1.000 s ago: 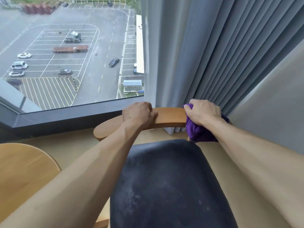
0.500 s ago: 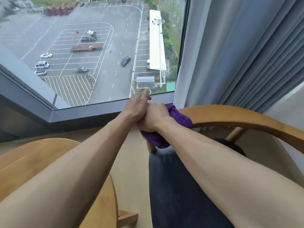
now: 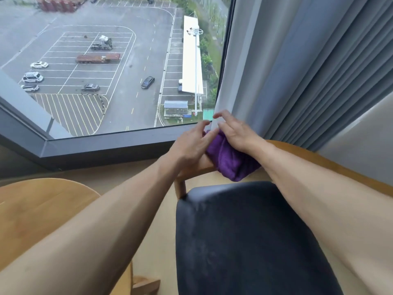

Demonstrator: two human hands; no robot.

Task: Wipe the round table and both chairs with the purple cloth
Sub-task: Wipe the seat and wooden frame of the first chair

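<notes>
The purple cloth (image 3: 229,160) lies bunched over the left end of the chair's curved wooden backrest (image 3: 319,158). My right hand (image 3: 236,130) rests its palm on top of the cloth, fingers lifted and spread. My left hand (image 3: 191,143) sits on the backrest end just left of the cloth, with loose fingers touching the cloth's edge. The chair's dark padded seat (image 3: 244,241) fills the lower middle, under my forearms. Part of the round wooden table (image 3: 38,209) shows at the lower left.
A large window with a dark frame (image 3: 95,145) runs behind the chair, close to my hands. Grey curtains (image 3: 308,71) hang at the right, right behind the backrest. A wooden piece (image 3: 146,284) pokes out below the table edge.
My right hand slid the cloth leftward along the backrest to its left end. My left hand let go of the backrest and met the cloth; both hands' fingers have now spread.
</notes>
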